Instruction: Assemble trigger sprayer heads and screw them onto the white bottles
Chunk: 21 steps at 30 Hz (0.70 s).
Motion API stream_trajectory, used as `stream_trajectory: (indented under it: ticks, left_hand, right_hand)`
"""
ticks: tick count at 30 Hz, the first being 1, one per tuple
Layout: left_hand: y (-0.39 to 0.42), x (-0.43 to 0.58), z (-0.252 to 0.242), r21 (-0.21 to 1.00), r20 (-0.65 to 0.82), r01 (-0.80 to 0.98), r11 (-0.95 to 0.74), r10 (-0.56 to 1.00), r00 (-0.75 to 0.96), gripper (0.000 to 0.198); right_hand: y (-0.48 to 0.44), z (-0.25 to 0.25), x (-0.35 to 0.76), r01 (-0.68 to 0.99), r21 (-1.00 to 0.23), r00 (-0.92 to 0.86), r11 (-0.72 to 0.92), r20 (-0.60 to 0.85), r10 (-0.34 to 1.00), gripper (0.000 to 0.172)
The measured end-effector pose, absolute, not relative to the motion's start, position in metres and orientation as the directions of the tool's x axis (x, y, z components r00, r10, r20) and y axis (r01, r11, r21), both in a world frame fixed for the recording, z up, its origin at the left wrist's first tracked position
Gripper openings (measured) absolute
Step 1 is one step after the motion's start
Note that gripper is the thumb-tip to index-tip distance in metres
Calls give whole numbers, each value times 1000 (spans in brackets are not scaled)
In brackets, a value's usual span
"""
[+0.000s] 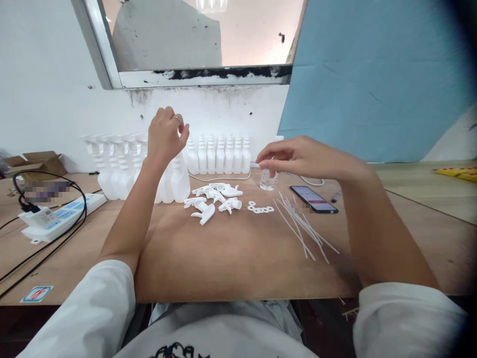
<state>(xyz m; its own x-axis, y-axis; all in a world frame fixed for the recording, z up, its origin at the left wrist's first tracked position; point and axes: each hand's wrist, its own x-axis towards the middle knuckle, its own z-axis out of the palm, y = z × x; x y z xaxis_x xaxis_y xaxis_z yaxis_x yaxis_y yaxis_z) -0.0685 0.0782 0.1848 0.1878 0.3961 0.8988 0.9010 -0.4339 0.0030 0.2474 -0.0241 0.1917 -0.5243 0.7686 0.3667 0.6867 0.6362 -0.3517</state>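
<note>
Raised over the right end of the bottle row, my left hand point(167, 132) has its fingers curled; what they may hold is hidden. My right hand point(298, 154) is above a small clear bottle point(268, 180), thumb and fingers closed together near a thin pale tip that is too small to name. White spray heads point(203, 211) lie in a loose pile between my forearms. Beside them are small white rings point(261, 210) and several thin white tubes point(298, 221). White bottles with spray heads point(114, 174) stand upright around my left forearm.
More white bottles point(219, 159) line the wall. A phone point(315, 199) and a pen point(336, 196) lie near my right forearm. At the left are a power strip point(67, 216) with black cables and an open cardboard box point(40, 165). A white cord runs behind the clear bottle.
</note>
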Motion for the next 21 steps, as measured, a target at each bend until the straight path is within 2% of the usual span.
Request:
stream_trajectory:
  ticks: [3, 5, 8, 10, 12, 16, 21]
  left_hand:
    - [59, -55, 177, -42, 747, 848, -529, 547, 378, 26]
    - [49, -49, 162, -67, 500, 773, -630, 650, 573, 28]
    - [43, -51, 131, -41, 101, 667, -744, 661, 744, 28]
    - [43, -57, 109, -18, -15, 626, -780, 626, 779, 31]
    - [47, -64, 91, 0, -30, 612, -791, 611, 791, 37]
    - [56, -69, 68, 72, -57, 596, -800, 593, 803, 47]
    - [56, -66, 46, 93, 66, 570, -816, 576, 815, 45]
  right_hand:
    - [-5, 180, 254, 747, -276, -564, 605, 220, 796, 32]
    - [10, 167, 260, 777, -271, -575, 568, 62, 816, 32]
    - [28, 137, 266, 798, -246, -587, 550, -114, 802, 30]
    - [36, 114, 270, 791, -260, -601, 553, -170, 781, 32]
    - [41, 91, 273, 773, -311, -616, 553, -159, 771, 37]
    - [48, 54, 278, 693, -327, -675, 642, 21, 738, 40]
    - [49, 34, 276, 703, -208, -687, 680, 49, 725, 38]
